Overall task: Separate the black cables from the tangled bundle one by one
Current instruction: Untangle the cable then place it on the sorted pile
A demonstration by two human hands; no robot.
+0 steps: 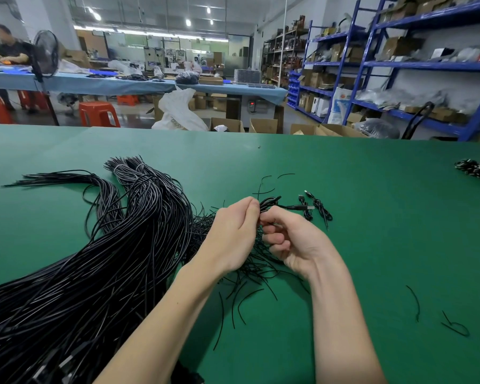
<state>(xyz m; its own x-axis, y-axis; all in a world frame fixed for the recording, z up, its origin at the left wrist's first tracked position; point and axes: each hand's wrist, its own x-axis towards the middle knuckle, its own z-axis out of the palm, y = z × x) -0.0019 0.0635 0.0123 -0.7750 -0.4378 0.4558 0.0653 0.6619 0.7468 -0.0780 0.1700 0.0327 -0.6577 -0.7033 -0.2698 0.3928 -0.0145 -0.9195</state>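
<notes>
My left hand (234, 231) and right hand (290, 239) both pinch one coiled black cable (272, 203) with curled fingers, just right of the tangled bundle (117, 245) on the green counter (372, 217). Two coiled cables (316, 207) lie beyond. No writing is readable.

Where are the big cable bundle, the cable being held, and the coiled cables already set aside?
cable bundle (139, 239): head view, middle of the thick black mass.
held cable (294, 207): head view, stretch between the fingers and the plug.
coiled cables (320, 209): head view, the right one of the small coils.
</notes>
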